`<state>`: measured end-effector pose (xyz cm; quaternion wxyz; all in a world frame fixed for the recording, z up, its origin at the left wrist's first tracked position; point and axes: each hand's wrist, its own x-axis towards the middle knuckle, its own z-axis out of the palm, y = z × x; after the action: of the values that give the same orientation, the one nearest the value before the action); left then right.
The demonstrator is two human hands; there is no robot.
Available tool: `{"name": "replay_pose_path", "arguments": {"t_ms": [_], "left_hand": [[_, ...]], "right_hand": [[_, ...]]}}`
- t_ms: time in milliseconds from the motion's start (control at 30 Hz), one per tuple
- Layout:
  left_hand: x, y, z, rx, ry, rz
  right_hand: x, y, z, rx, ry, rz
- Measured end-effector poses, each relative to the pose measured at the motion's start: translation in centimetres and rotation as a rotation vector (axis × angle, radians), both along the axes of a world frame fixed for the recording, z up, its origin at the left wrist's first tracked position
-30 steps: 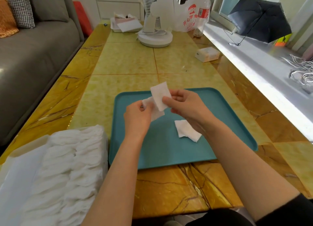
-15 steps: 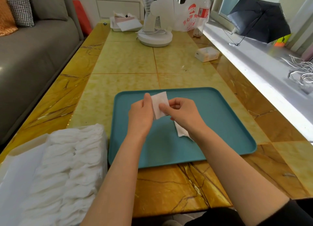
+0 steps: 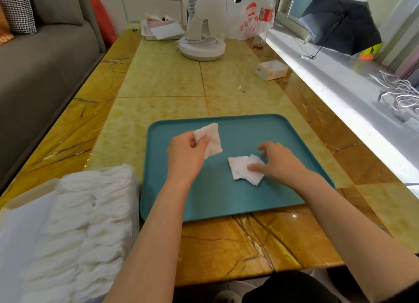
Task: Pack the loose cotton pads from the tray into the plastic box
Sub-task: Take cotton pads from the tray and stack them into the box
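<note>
1. The left hand pinches some square white cotton pads above the flat teal plastic tray.
2. The right hand rests its thumb on overlapping loose pads lying on the tray; I cannot tell whether it is gripping them.
3. The clear plastic box, packed with pads, sits just left of the tray.

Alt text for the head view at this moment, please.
The left-hand grip pinches cotton pads above a teal tray while the right-hand grip rests its thumb on the loose pads lying in it. A plastic box packed with pads stands left of the tray on a yellow table.
</note>
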<state>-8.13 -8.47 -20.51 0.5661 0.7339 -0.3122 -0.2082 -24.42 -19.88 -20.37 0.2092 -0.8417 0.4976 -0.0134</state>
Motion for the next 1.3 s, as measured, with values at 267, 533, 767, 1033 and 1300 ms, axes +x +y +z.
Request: {"name": "replay_pose_path", "arguments": {"t_ms": [267, 533, 767, 1033, 1300], "left_hand": [[0.4, 0.1, -0.5, 0.024, 0.004, 0.0], [-0.2, 0.6, 0.4, 0.052, 0.005, -0.032], [-1.8, 0.9, 1.4, 0.042, 0.1, -0.253], [-2.0, 0.6, 1.4, 0.092, 0.088, -0.318], [-2.1, 0.8, 1.5, 0.072, 0.035, -0.293]], "right_hand": [[0.1, 0.7, 0.1, 0.057, -0.109, 0.019], [-0.2, 1.2, 4.0, 0.106, -0.479, 0.143], [1.8, 2.2, 5.2, 0.241, -0.543, 0.326], [2.3, 2.2, 4.1, 0.069, -0.532, 0.277], [2.5, 2.2, 3.7, 0.081, -0.681, 0.237]]}}
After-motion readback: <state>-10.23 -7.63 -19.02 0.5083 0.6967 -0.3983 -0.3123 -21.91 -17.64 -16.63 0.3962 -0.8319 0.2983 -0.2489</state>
